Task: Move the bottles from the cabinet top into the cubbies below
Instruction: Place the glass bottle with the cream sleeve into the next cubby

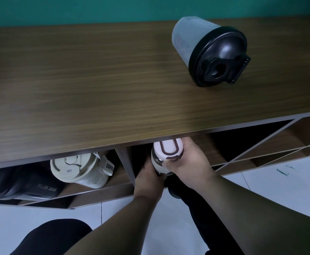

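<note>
A white bottle with a brown-trimmed lid (167, 150) is held upright at the mouth of the middle cubby, just under the cabinet top's front edge. My left hand (148, 178) grips its lower body and my right hand (191, 161) wraps its upper part from the right. One grey translucent shaker bottle with a black lid (208, 50) stands on the wooden cabinet top (88, 85) at the far right. In the left cubby stand a cream coffee cup (80, 170) and a black sport bottle (21, 186).
A vertical divider (126, 162) separates the left cubby from the middle one. To the right is a cubby with diagonal dividers (261, 144). Pale floor tiles (279, 184) lie below, and my dark-clothed knee (56, 234) is at the bottom left.
</note>
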A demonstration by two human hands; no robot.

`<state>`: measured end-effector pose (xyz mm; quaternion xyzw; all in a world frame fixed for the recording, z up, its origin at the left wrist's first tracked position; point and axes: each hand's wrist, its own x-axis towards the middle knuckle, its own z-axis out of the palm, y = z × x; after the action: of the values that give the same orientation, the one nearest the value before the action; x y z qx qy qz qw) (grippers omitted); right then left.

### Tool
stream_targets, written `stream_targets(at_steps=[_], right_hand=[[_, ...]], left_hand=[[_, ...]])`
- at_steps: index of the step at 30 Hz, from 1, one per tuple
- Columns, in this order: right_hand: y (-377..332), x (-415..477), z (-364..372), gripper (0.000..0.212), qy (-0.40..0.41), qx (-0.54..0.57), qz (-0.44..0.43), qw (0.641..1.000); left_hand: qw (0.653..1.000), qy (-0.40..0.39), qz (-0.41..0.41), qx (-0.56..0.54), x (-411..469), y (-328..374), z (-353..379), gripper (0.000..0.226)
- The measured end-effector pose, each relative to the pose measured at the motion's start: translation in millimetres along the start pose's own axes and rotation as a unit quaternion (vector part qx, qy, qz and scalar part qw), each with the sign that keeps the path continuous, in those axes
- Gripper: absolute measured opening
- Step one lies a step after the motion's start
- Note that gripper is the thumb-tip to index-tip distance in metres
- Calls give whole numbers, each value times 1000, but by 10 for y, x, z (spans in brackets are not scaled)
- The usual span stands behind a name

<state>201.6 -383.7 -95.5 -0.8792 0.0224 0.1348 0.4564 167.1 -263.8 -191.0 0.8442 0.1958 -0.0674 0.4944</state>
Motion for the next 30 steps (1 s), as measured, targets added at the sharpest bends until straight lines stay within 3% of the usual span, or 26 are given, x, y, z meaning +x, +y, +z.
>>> stream_targets(at_steps=[12, 21, 24, 30], right_hand=[[-9, -4, -21, 52, -12, -8, 19, 1000], [-97, -168, -142, 88, -28, 50, 9, 998], [-169, -272, -229, 111, -9, 25, 43, 999], [-334, -673, -401, 55, 63, -22, 111, 992]], left_hand=[[1000, -3, 1, 4, 11, -28, 4, 51], [998, -55, -6, -15, -56, -38, -135, 92], [997, -75, 15, -2, -171, -31, -220, 103], [992, -122, 19, -6, -471, 131, -467, 101]])
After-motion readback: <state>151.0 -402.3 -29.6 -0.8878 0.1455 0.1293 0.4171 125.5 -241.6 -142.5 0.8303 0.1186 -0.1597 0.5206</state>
